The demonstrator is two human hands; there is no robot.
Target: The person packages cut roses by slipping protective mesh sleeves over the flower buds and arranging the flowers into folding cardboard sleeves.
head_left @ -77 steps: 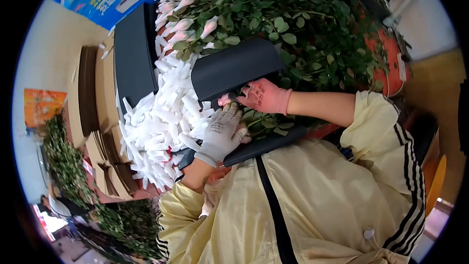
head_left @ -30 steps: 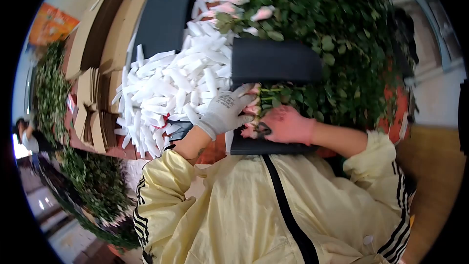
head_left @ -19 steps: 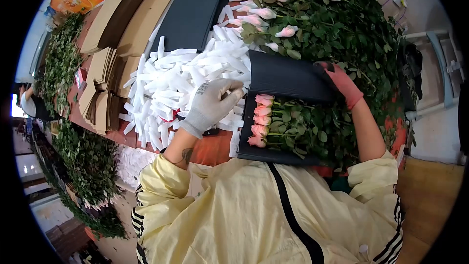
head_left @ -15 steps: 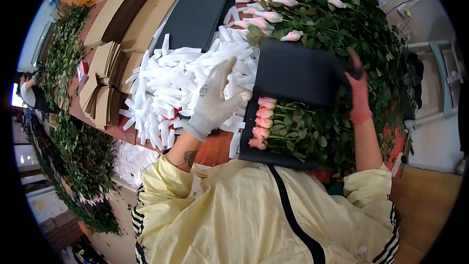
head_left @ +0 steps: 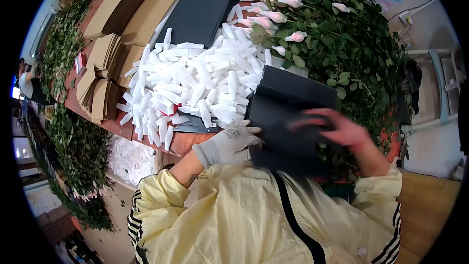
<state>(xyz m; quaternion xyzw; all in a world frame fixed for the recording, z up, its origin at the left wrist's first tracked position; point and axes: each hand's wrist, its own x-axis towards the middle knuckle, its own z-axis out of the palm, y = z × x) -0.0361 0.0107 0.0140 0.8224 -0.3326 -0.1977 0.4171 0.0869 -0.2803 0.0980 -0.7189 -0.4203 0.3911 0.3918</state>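
Note:
A black corrugated sheet [head_left: 278, 112] lies folded in front of me, covering the heads of the pink roses. Its upper flap [head_left: 298, 87] is bent over, and the lower edge is smeared by motion. My left hand [head_left: 227, 146], in a pale grey glove, is at the sheet's lower left edge, fingers reaching over it; the thumb side is partly hidden. Over the right part of the sheet is my right hand [head_left: 342, 129], in a red glove with dark fingers. It is blurred, its fingers pointing left with a gap by the thumb.
White mesh sleeves [head_left: 195, 78] are heaped at the left, with a dark-handled tool [head_left: 195, 123] at the near edge. Behind are stacked black sheets [head_left: 202, 7] and cardboard [head_left: 122, 2]. Sleeved roses [head_left: 273, 16] with leafy stems [head_left: 337, 44] fill the right. A person [head_left: 28, 83] is far left.
The black sheet has been folded down over the pink roses, which no longer show. My left hand moved down to the sheet's edge; my right hand moved left and down over the sheet.

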